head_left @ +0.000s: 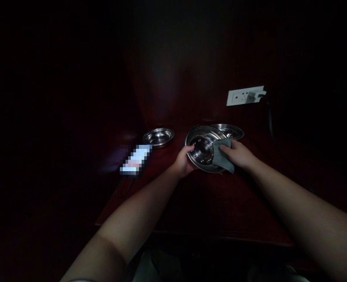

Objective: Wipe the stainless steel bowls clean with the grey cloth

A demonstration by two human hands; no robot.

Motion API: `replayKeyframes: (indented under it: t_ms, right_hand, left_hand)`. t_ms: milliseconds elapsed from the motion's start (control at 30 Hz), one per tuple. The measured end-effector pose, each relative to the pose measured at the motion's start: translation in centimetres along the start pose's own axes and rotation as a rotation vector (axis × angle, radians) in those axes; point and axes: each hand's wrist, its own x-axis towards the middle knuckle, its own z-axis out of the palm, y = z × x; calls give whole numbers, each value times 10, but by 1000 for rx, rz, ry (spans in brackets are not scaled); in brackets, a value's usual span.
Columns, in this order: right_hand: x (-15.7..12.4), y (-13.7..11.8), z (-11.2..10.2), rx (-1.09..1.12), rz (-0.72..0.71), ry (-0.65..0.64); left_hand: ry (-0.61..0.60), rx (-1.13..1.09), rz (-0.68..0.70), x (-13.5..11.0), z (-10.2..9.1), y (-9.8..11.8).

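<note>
My left hand point(185, 161) grips the left rim of a shiny steel bowl point(201, 148), thumb over the edge and fingers underneath. The bowl is tilted so its inside faces me, with a ring of small marks around its base. In my right hand point(238, 153) is a grey-green cloth point(222, 156), pressed against the bowl's right rim and inner wall. Part of the right side of the bowl is hidden by the cloth.
Behind the bowl lies a wide steel dish point(233, 131). Another steel bowl point(159, 137) stands to the left, near a lit phone point(136, 159) with a cable. A white wall socket point(245, 96) with a plug is at the back right. The dark red table point(220, 211) ends close to me.
</note>
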Motion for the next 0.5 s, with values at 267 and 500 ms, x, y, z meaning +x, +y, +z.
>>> replayKeyframes:
  t_ms: [267,500]
  right_hand:
    - [2,2,0,27,7,-25]
    - [1,3,1,44,0,-20]
  left_hand:
    - [24,3,-10,-1,2,1]
    - [-2,-12,-21,1,-1,0]
